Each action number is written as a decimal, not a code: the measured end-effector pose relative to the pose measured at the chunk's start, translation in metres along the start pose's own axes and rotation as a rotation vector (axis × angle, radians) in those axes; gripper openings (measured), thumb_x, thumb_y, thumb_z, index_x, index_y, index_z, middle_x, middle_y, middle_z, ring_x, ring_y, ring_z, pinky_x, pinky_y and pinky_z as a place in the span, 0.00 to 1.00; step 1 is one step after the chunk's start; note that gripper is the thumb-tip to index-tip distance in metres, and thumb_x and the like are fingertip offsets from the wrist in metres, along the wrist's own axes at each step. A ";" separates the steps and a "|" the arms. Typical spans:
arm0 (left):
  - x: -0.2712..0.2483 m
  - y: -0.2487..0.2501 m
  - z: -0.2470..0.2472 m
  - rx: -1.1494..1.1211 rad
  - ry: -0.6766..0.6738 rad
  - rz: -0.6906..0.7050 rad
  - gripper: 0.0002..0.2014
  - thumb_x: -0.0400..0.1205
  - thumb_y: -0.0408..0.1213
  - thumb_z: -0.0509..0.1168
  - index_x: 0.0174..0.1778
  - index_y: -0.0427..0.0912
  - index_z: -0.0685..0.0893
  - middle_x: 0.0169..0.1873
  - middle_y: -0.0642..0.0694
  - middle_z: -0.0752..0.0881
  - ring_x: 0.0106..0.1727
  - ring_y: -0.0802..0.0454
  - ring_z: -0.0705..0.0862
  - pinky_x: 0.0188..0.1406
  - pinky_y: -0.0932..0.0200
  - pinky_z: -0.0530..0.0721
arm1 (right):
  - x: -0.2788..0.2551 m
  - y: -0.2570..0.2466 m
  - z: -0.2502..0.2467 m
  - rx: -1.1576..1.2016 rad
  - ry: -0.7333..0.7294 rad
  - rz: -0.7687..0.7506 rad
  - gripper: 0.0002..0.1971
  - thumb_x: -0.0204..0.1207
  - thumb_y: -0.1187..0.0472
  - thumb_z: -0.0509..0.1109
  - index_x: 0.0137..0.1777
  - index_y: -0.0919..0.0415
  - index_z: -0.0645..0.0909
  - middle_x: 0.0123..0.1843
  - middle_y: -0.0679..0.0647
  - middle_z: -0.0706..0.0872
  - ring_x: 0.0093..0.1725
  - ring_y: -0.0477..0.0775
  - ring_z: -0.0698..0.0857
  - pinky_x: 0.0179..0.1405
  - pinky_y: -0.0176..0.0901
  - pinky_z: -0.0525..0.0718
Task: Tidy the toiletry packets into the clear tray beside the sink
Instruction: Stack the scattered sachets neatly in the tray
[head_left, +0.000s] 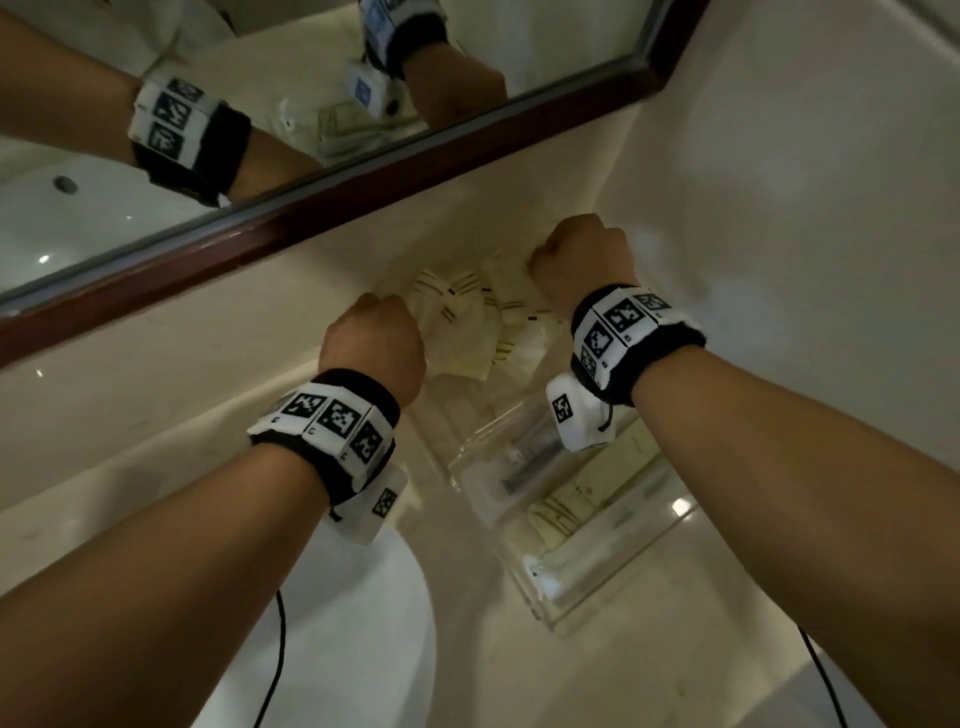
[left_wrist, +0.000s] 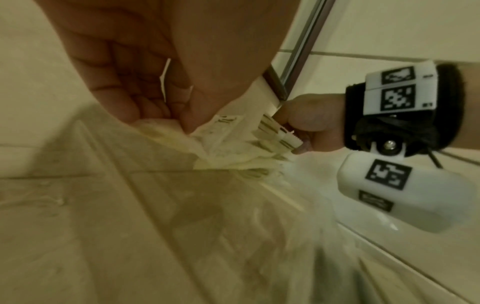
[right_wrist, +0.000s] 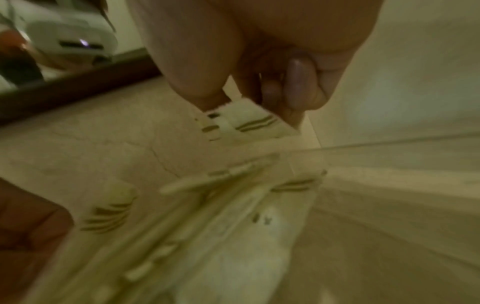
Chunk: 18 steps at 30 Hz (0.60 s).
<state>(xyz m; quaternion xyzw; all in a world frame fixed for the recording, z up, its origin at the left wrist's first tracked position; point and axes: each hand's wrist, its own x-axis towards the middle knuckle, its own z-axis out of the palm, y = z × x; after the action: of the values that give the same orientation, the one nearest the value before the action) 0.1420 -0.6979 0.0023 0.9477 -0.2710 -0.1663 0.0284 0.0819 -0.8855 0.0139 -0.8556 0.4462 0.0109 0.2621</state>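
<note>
A bunch of cream toiletry packets (head_left: 480, 322) with gold stripes hangs between my two hands, above the far end of the clear tray (head_left: 675, 525). My left hand (head_left: 376, 340) grips the left side of the bunch; its fingers (left_wrist: 145, 102) curl round the packets (left_wrist: 228, 152). My right hand (head_left: 582, 254) pinches the right side, thumb and fingers (right_wrist: 301, 82) closed on a striped packet (right_wrist: 249, 121). The tray holds more packets (head_left: 558, 512) and long wrapped items near its front.
A white sink basin (head_left: 363, 623) lies at lower left of the beige counter (head_left: 675, 686). A dark-framed mirror (head_left: 363, 182) runs behind, and a tiled wall (head_left: 805, 156) stands on the right. Black cables hang from both wrists.
</note>
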 end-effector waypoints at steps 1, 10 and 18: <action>-0.005 0.002 -0.002 -0.011 0.022 0.027 0.09 0.85 0.37 0.59 0.54 0.37 0.81 0.54 0.38 0.81 0.52 0.38 0.83 0.42 0.53 0.73 | -0.005 0.004 -0.006 0.037 0.023 0.009 0.15 0.78 0.55 0.63 0.57 0.65 0.81 0.56 0.63 0.84 0.49 0.63 0.84 0.44 0.48 0.83; -0.063 0.054 -0.001 -0.111 -0.009 0.332 0.08 0.83 0.40 0.61 0.45 0.41 0.82 0.45 0.43 0.82 0.43 0.42 0.82 0.36 0.53 0.76 | -0.069 0.071 -0.030 0.114 0.128 0.082 0.18 0.74 0.55 0.65 0.25 0.62 0.71 0.26 0.58 0.76 0.29 0.63 0.76 0.35 0.41 0.70; -0.098 0.084 0.055 0.085 -0.143 0.393 0.05 0.83 0.36 0.61 0.42 0.40 0.76 0.47 0.39 0.79 0.42 0.38 0.83 0.34 0.52 0.72 | -0.112 0.114 0.011 0.043 0.028 0.165 0.15 0.73 0.51 0.64 0.38 0.63 0.84 0.42 0.65 0.88 0.43 0.68 0.87 0.39 0.47 0.83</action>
<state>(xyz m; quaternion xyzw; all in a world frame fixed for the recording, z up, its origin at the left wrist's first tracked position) 0.0030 -0.7158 -0.0079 0.8628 -0.4586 -0.2127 0.0010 -0.0709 -0.8489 -0.0175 -0.8103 0.5188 0.0107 0.2722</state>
